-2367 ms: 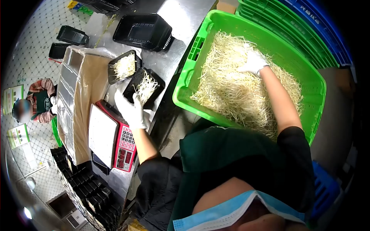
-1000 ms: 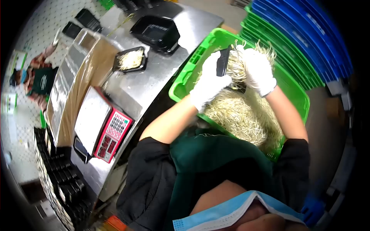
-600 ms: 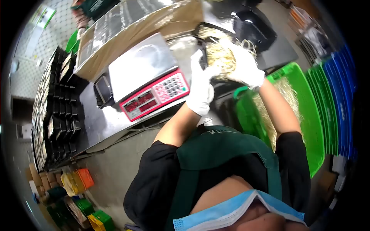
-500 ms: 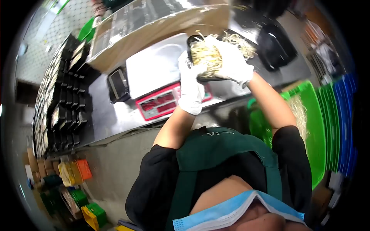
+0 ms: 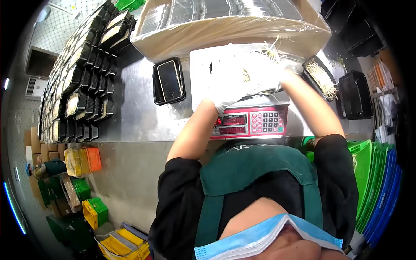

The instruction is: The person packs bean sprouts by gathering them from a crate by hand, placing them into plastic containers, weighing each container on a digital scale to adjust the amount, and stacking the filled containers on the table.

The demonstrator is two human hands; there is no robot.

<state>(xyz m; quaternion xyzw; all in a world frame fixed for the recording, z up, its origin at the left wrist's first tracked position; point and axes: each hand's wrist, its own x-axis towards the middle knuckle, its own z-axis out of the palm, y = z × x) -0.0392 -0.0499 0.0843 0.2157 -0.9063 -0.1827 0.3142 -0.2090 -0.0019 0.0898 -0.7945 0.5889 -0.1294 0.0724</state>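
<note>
Both gloved hands meet above the plate of the red and white scale [image 5: 249,123]. My left hand [image 5: 223,84] is closed round the left side of a black tray, of which only a dark bit of edge shows. My right hand [image 5: 262,71] lies over the tray's right side and its sprouts. Pale sprouts [image 5: 271,51] stick out past the fingers. Glare and the gloves hide most of the tray, so whether it touches the plate is unclear. Another black tray of sprouts [image 5: 320,78] sits right of the scale.
Left of the scale, a black tray [image 5: 169,82] holds a dark flat object. Stacked filled trays [image 5: 82,86] stand at far left. A plastic-lined box [image 5: 234,32] is behind the scale. An empty black container [image 5: 355,95] sits at right, above green and blue crates [image 5: 375,186].
The view has swung left from the green sprout crate to the scale. My hands have carried the filled tray from over that crate to above the scale plate.
</note>
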